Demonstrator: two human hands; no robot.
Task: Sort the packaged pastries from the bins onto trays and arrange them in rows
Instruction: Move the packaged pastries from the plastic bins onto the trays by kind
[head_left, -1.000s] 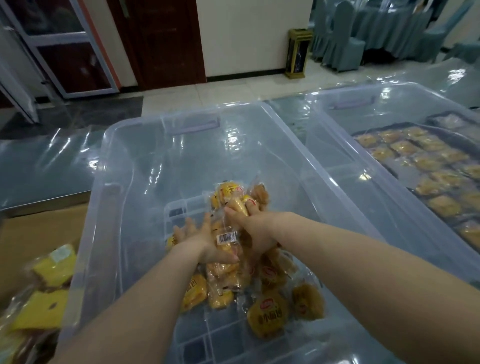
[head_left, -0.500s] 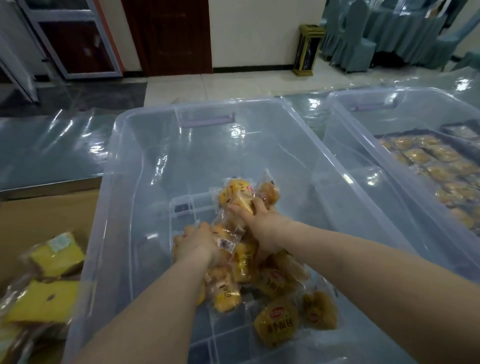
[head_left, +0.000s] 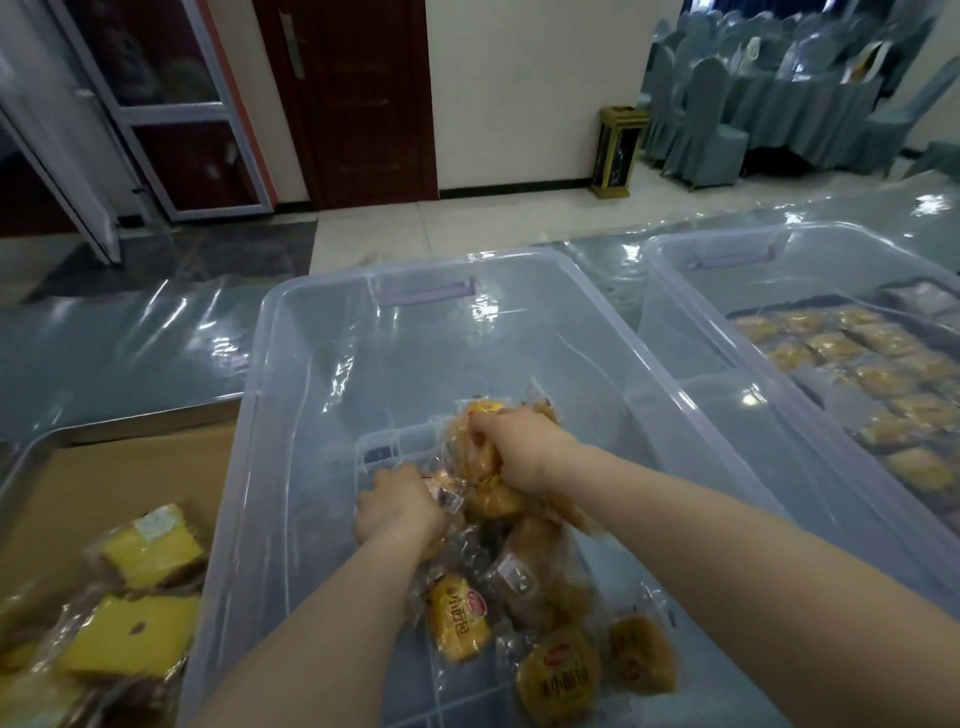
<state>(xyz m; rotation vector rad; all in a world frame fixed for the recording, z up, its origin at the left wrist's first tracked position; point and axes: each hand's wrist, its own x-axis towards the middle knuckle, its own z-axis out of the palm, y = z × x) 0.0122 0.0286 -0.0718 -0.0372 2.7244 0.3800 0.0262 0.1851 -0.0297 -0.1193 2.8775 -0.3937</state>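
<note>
Left hand (head_left: 400, 506) and right hand (head_left: 511, 447) clutch wrapped pastries (head_left: 457, 618) in the bin (head_left: 311, 389); rows already cover the tray (head_left: 821, 303), several packets left.

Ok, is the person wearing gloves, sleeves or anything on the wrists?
No gloves: the left hand and right hand are bare. The left forearm and right forearm are bare too, no sleeve in view. No watch, band or ring shows, though parts of both hands are hidden.
</note>
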